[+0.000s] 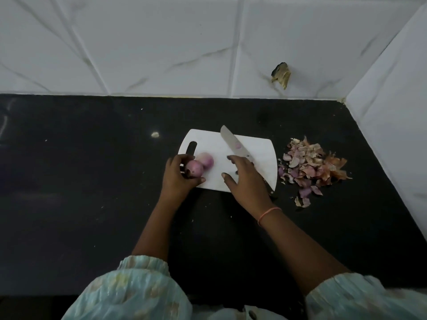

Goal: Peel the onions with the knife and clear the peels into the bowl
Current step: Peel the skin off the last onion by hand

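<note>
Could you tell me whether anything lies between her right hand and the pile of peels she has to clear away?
Nothing stands upright in the way. Between the right hand and the peels lie only the knife, partly under that hand, and the right edge of the white cutting board, then bare dark counter. No bowl is in view.

Left side: wide stretch of dark counter (80, 181) left of the cutting board (258, 155), only crumbs and one pale scrap (155, 134) on it.
Behind board: open strip of counter up to the tiled wall (161, 54).
Right side: peel pile (312, 168) sits just beside the board, and the side wall (392, 125) boxes that corner in.
On board: two onions (198, 165), a knife (233, 144) and both hands crowd it.
Near edge: both forearms cross it.
</note>
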`<action>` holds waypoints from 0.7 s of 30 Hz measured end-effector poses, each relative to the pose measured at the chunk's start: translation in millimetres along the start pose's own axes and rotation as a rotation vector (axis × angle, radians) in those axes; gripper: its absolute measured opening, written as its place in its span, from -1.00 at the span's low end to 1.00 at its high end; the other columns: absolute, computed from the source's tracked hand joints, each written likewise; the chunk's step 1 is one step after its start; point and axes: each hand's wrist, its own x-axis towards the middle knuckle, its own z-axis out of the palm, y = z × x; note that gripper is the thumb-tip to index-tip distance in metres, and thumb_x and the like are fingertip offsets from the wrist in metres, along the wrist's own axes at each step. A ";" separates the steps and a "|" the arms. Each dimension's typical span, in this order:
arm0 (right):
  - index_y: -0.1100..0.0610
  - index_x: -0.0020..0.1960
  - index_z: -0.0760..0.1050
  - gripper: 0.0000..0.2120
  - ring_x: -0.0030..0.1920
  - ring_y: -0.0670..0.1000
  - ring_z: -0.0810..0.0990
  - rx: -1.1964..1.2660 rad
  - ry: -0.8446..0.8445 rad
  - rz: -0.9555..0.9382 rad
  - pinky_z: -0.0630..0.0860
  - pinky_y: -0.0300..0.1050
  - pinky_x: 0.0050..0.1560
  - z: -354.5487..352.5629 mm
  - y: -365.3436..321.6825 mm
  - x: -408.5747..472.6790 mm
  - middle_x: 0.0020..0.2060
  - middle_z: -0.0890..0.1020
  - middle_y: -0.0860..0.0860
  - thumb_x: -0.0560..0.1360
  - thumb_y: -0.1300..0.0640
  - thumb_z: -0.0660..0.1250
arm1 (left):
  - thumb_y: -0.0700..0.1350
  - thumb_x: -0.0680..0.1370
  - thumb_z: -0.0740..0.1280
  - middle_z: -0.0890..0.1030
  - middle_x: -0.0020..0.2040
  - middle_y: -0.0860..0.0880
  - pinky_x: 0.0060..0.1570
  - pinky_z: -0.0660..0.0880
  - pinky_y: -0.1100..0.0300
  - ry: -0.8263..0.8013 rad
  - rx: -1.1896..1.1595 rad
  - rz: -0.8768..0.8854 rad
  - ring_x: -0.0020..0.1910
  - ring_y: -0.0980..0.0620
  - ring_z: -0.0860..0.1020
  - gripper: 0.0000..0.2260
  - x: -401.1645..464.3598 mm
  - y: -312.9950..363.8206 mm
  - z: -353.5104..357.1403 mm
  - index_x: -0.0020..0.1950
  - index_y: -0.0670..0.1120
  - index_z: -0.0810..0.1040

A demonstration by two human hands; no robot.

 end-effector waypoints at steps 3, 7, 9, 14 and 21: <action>-0.01 0.50 0.27 -0.45 0.25 0.01 0.47 0.087 -0.163 -0.069 0.46 -0.06 0.25 13.3 -7.7 21.6 0.38 0.39 -0.01 0.56 0.16 0.34 | -0.22 0.27 0.64 0.47 0.17 0.04 -0.09 0.53 0.37 0.079 -0.035 0.007 0.04 0.06 0.56 -0.46 -4.7 -10.4 7.1 0.14 -0.01 0.49; -0.06 0.47 0.33 -0.41 0.27 0.10 0.42 0.036 -0.275 -0.132 0.44 0.08 0.29 35.5 -8.5 47.3 0.34 0.40 0.04 0.50 0.28 0.33 | -0.13 0.26 0.65 0.53 0.08 0.05 -0.16 0.54 0.29 0.118 0.008 0.042 -0.05 0.06 0.56 -0.51 -3.4 -14.2 8.0 0.08 -0.01 0.49; -0.04 0.39 0.41 -0.48 0.19 0.12 0.44 -0.009 -0.281 -0.156 0.47 0.10 0.23 41.6 -7.3 56.8 0.25 0.44 0.08 0.49 0.30 0.31 | -0.09 0.25 0.65 0.54 0.06 0.07 -0.14 0.54 0.22 0.111 0.027 0.059 -0.04 0.08 0.56 -0.51 0.6 -15.9 6.7 0.07 -0.01 0.51; 0.03 0.28 0.45 -0.62 0.14 0.12 0.54 0.090 -0.097 -0.130 0.55 0.06 0.16 37.1 0.6 79.7 0.19 0.45 0.09 0.50 0.26 0.36 | -0.06 0.25 0.65 0.52 0.14 0.05 0.00 0.52 0.16 0.046 0.082 0.022 0.07 0.09 0.52 -0.45 15.3 -14.7 7.9 0.18 0.01 0.56; 0.02 0.32 0.43 -0.54 0.25 0.07 0.49 0.060 -0.100 -0.133 0.50 0.11 0.26 44.2 8.9 107.0 0.24 0.52 0.03 0.47 0.27 0.39 | -0.02 0.22 0.65 0.48 0.14 0.09 0.08 0.52 0.00 -0.016 0.155 0.060 0.13 0.00 0.47 -0.40 36.3 -10.6 24.4 0.18 0.03 0.50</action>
